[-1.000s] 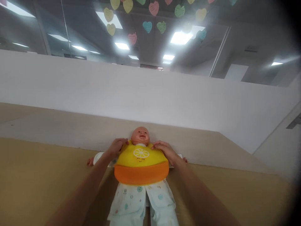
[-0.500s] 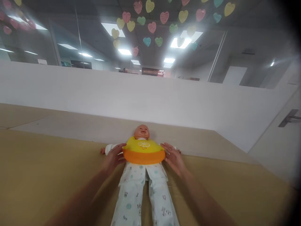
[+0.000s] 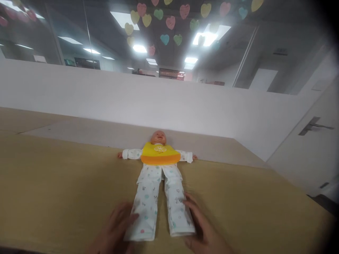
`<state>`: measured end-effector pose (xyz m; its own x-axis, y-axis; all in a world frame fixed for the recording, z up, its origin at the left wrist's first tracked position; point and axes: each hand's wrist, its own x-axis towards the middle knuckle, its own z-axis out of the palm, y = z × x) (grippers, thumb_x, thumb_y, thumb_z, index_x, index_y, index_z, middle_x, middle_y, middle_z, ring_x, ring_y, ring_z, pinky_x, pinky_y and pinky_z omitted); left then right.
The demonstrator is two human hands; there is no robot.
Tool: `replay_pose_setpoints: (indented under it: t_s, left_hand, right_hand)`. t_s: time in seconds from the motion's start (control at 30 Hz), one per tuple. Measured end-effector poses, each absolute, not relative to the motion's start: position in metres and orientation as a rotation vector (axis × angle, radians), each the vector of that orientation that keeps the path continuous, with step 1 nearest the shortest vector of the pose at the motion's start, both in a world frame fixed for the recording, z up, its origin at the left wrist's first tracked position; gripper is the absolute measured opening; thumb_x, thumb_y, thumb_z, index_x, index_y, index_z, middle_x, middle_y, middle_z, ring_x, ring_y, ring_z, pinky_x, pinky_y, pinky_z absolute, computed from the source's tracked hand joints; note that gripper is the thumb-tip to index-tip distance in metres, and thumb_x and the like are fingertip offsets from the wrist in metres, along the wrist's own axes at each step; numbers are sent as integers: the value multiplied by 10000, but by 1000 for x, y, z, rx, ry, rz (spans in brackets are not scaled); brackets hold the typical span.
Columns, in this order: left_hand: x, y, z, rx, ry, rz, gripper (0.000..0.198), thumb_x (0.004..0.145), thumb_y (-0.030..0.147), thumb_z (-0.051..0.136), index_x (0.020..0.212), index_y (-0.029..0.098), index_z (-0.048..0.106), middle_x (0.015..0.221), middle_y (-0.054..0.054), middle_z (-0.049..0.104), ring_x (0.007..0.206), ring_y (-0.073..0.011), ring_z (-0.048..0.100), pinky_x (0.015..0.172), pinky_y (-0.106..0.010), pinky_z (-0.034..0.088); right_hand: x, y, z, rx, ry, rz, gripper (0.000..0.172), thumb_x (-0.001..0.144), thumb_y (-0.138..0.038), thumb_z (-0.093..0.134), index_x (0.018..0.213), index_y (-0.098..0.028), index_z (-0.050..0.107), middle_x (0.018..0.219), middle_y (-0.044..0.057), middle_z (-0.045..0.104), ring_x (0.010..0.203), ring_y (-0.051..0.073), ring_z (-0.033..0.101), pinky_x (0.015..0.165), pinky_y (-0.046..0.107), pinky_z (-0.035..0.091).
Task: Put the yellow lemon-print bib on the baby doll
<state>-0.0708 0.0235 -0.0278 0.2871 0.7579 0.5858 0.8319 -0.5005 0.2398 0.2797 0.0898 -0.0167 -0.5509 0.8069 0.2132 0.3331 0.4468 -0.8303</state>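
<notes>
A baby doll (image 3: 158,137) lies on its back with arms spread, its head toward the wall. A yellow bib (image 3: 159,150) with an orange lower pocket covers its chest. The doll wears a white patterned top and trousers (image 3: 148,201). My left hand (image 3: 116,225), blurred, is beside the lower trouser leg on the left, fingers apart. By the other trouser leg is my right hand (image 3: 200,225), its fingers spread and curved near the cuff. Neither hand holds anything visible.
The doll rests on a tan surface (image 3: 238,197) with a paler strip (image 3: 206,141) behind. Beyond stand a white wall (image 3: 132,95) and glass with heart-shaped notes (image 3: 184,11). A door handle (image 3: 311,126) shows at the right.
Both hands have moved from the sides of the bib down to the lower trouser legs, leaving the bib uncovered. The view has shifted, showing the trouser cuffs.
</notes>
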Motion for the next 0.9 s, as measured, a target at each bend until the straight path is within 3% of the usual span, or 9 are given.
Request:
replay_pose_setpoints:
  t_s: [0.1, 0.2, 0.3, 0.37, 0.53, 0.7, 0.9]
  left_hand:
    - [-55, 22, -28, -2325, -1234, -874, 522, 775, 139, 629, 1269, 294, 563, 1312, -106, 567, 1232, -265, 525, 918, -350, 548]
    - [-31, 36, -24, -2224, -1236, -846, 488, 764, 20, 500, 1189, 234, 607, 1233, -124, 584, 1182, -275, 533, 904, -390, 542]
    - [-12, 44, -20, -2176, -1189, -875, 441, 744, -47, 430, 1053, 191, 636, 1027, -88, 642, 1035, -241, 584, 850, -357, 538]
    - [-4, 43, -18, -2165, -1113, -895, 402, 775, -48, 418, 1033, 176, 630, 913, -56, 658, 933, -212, 607, 837, -337, 526]
    - [-1, 37, -13, -2123, -997, -967, 372, 820, -24, 403, 1043, 174, 625, 862, -31, 697, 845, -180, 640, 841, -314, 507]
    - [-7, 29, -18, -2080, -1011, -1164, 371, 814, -32, 410, 1032, 184, 620, 833, -32, 707, 828, -154, 658, 866, -283, 510]
    - [-15, 10, -23, -2067, -908, -1205, 314, 808, 8, 476, 986, 184, 665, 761, -32, 715, 775, -142, 673, 851, -229, 524]
  right_hand:
    - [273, 68, -16, -1169, -2289, 762, 747, 797, -231, 636, 1471, -307, 324, 1619, 44, 73, 1479, 265, 160, 1168, 460, 280]
    - [266, 69, -18, -1235, -2331, 470, 640, 859, -178, 491, 1477, -238, 337, 1599, 83, 173, 1459, 239, 239, 1149, 430, 330]
    - [264, 75, -22, -1208, -2378, 324, 569, 888, -189, 469, 1450, -247, 400, 1576, 84, 254, 1428, 235, 317, 1124, 420, 377]
    - [265, 76, -24, -1179, -2385, 286, 515, 901, -193, 469, 1412, -259, 463, 1547, 84, 326, 1386, 230, 394, 1098, 404, 417]
    - [261, 69, -23, -1088, -2247, 256, 451, 902, -102, 408, 1288, -233, 600, 1404, 104, 526, 1280, 191, 526, 1042, 346, 476]
    - [260, 56, -32, -975, -2092, 304, 392, 934, -170, 457, 1271, -296, 611, 1378, 86, 554, 1247, 192, 557, 1017, 333, 492]
    - [254, 42, -87, -834, -1915, 303, 386, 945, -257, 436, 1273, -365, 609, 1360, 77, 569, 1186, 244, 605, 935, 361, 547]
